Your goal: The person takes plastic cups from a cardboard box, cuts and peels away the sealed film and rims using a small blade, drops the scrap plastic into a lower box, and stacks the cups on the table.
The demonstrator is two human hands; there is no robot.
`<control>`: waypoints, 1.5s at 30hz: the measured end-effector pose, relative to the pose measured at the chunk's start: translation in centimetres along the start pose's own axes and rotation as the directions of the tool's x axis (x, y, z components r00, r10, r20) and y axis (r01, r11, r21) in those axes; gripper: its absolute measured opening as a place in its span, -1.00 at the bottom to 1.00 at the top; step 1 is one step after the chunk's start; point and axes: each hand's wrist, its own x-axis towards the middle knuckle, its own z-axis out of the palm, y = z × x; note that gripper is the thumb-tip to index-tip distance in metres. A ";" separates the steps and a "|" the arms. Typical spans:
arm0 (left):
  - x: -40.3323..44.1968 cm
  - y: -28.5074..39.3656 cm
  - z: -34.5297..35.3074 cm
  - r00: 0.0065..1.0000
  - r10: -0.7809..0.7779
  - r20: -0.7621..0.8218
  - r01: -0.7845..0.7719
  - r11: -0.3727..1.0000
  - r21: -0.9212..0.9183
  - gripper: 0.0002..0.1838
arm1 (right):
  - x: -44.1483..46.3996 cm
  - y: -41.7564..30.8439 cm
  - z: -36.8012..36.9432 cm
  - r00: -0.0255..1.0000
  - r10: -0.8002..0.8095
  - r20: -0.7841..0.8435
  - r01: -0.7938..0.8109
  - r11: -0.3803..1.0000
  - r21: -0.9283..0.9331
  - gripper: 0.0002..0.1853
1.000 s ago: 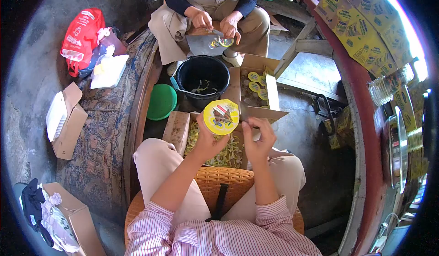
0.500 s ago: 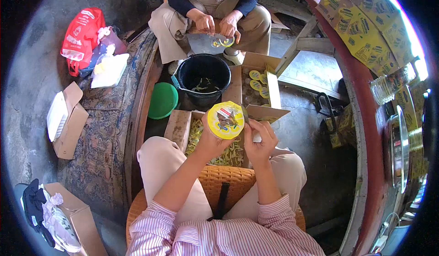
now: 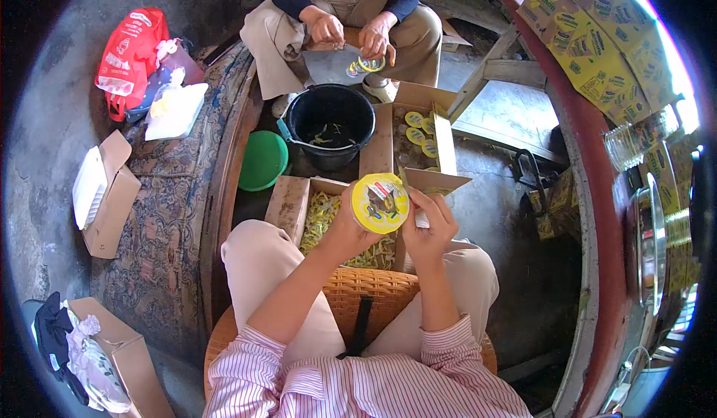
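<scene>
Left hand [image 3: 349, 230] wrapped round a yellow-lidded cup [image 3: 379, 204], right hand [image 3: 431, 230] pinching a thin blade [image 3: 403, 173] close by its rim, cup held over a cardboard box [image 3: 285, 203] of yellowish strips [image 3: 320, 222], black bucket [image 3: 327, 103] just beyond, co-worker [image 3: 343, 1] seated opposite.

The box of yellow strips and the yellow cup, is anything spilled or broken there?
Nothing stands out. The yellow strips lie in a messy heap, but inside the cardboard box; I see none on the visible floor beside it. The yellow-topped cup in the left hand shows no clear damage.
</scene>
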 end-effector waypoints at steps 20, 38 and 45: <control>-0.2 -0.6 -0.8 0.989 -0.098 0.114 0.133 0.922 -0.364 -0.20 | 0.1 0.2 -0.2 0.993 0.114 0.000 -0.113 0.979 0.172 -0.84; 0.3 -0.3 -1.2 0.998 -0.062 -0.017 0.057 0.973 -0.225 -0.20 | -0.6 -1.8 0.0 0.998 -0.015 -0.058 0.016 1.000 0.005 -0.80; 0.4 0.1 -1.1 0.999 -0.031 -0.027 0.027 0.990 -0.137 -0.15 | -0.7 -1.9 0.3 0.996 -0.039 -0.081 0.037 0.999 -0.021 -0.79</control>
